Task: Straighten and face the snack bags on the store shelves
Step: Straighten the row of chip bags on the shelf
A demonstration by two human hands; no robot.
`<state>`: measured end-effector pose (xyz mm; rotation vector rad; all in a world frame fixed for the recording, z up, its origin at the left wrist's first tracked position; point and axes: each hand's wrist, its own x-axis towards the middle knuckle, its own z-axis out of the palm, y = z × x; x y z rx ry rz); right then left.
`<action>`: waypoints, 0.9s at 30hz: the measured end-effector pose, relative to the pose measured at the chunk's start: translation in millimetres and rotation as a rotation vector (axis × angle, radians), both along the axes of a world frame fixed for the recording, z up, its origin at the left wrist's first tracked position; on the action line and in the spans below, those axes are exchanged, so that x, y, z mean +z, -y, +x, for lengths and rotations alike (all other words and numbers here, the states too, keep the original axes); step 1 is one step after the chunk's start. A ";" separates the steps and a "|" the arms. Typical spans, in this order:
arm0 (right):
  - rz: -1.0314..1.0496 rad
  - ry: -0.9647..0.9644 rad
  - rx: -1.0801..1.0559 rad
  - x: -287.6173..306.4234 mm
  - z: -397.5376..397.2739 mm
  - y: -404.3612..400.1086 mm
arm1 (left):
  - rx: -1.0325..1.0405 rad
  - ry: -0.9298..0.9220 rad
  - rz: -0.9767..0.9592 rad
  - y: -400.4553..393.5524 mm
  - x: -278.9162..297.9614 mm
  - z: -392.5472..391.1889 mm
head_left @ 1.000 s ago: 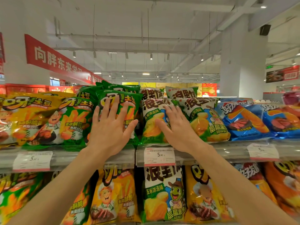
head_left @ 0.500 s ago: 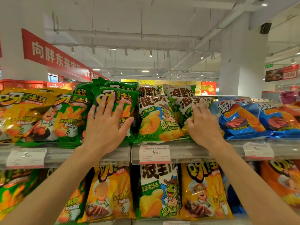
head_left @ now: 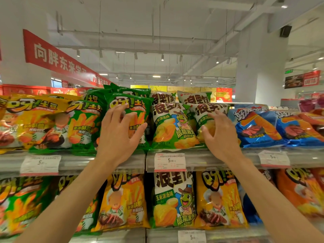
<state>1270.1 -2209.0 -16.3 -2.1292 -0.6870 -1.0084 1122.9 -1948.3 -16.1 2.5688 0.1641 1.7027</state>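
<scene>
Left hand (head_left: 119,135) touching upright green bag (head_left: 133,109), front outward

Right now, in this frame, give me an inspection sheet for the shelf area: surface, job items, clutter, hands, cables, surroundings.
Surface: upper shelf with a clear front rail carrying price tags; lower shelf partly in view below.
Job's things: green fries bag upright, facing front; white-green corn chip bag upright beside it; second corn chip bag half hidden by the hand; blue bags leaning at the right; yellow bags at the left.
Clutter: nothing seen.
Hands: left hand spread against the green fries bag; right hand curled on the second corn chip bag.
Cables: thin hanging wires from the ceiling only.
Surroundings: red banner, white pillar, ceiling lights.
</scene>
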 end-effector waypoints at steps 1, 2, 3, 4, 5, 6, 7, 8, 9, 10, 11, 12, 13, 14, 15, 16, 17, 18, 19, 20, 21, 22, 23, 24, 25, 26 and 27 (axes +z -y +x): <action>0.027 0.006 0.017 -1.6 -4.8 2.1 | -0.065 0.044 -0.020 1.7 -2.3 -3.4; 0.048 0.015 0.024 -3.8 -9.0 4.1 | -0.122 0.085 -0.034 3.6 -5.7 -6.8; 0.062 0.029 0.026 -5.7 -12.4 5.9 | -0.170 0.120 -0.047 5.4 -9.9 -10.4; 0.066 0.041 0.026 -7.7 -15.4 7.5 | -0.212 0.145 -0.063 7.3 -14.4 -14.0; 0.061 0.047 0.026 -9.8 -18.0 8.7 | -0.252 0.161 -0.083 8.9 -19.4 -17.8; 0.049 0.042 0.026 -11.7 -20.2 9.6 | -0.290 0.170 -0.101 9.9 -23.8 -21.4; 0.037 0.029 0.029 -13.5 -21.9 10.0 | -0.322 0.175 -0.114 10.3 -27.8 -24.7; 0.027 0.013 0.034 -14.9 -23.1 10.2 | -0.347 0.177 -0.122 10.3 -31.0 -27.5; 0.017 0.000 0.042 -15.5 -23.8 10.1 | -0.367 0.174 -0.131 10.3 -33.3 -30.0; 0.004 -0.010 0.051 -15.6 -24.2 9.8 | -0.385 0.165 -0.146 9.8 -34.3 -32.0; -0.013 -0.022 0.061 -14.8 -24.5 9.4 | -0.398 0.151 -0.163 8.9 -34.3 -33.7; -0.031 -0.035 0.070 -13.5 -24.8 9.2 | -0.406 0.134 -0.182 7.8 -33.6 -34.7; -0.045 -0.044 0.072 -12.7 -25.8 9.1 | -0.410 0.118 -0.198 6.7 -33.4 -35.9; -0.046 -0.044 0.068 -12.7 -27.4 9.3 | -0.415 0.104 -0.208 6.0 -33.4 -37.1; -0.030 -0.036 0.059 -13.8 -29.9 9.8 | -0.428 0.096 -0.209 5.3 -34.2 -38.2; -0.002 -0.022 0.046 -16.3 -33.8 10.7 | -0.451 0.090 -0.208 4.9 -35.8 -39.7; 0.027 -0.001 0.032 -19.8 -39.5 11.3 | -0.485 0.086 -0.210 5.3 -38.7 -41.5; 0.052 0.020 0.023 -24.5 -46.6 11.9 | -0.522 0.081 -0.221 6.3 -42.9 -43.7; 0.081 0.029 0.030 -31.1 -54.4 12.8 | -0.557 0.075 -0.243 7.9 -48.5 -46.2; 0.114 0.018 0.046 -39.6 -62.7 14.2 | -0.585 0.069 -0.276 9.6 -55.6 -49.0; 0.150 -0.012 0.063 -49.3 -71.6 16.1 | -0.608 0.061 -0.322 11.8 -63.5 -52.0; 0.187 -0.054 0.077 -60.5 -80.0 18.2 | -0.632 0.047 -0.377 14.2 -72.6 -54.6; 0.226 -0.101 0.093 -71.7 -86.3 20.8 | -0.656 0.026 -0.432 15.9 -82.3 -55.8; 0.267 -0.160 0.105 -86.6 -91.0 25.6 | -0.676 -0.008 -0.493 19.2 -95.9 -55.9; 0.311 -0.209 0.119 -100.5 -96.2 30.5 | -0.688 -0.032 -0.549 21.8 -108.3 -57.3; 0.350 -0.245 0.135 -112.0 -101.2 34.2 | -0.696 -0.043 -0.595 22.6 -118.3 -59.9; 0.381 -0.293 0.145 -125.5 -104.3 39.2 | -0.703 -0.057 -0.644 24.1 -130.4 -61.1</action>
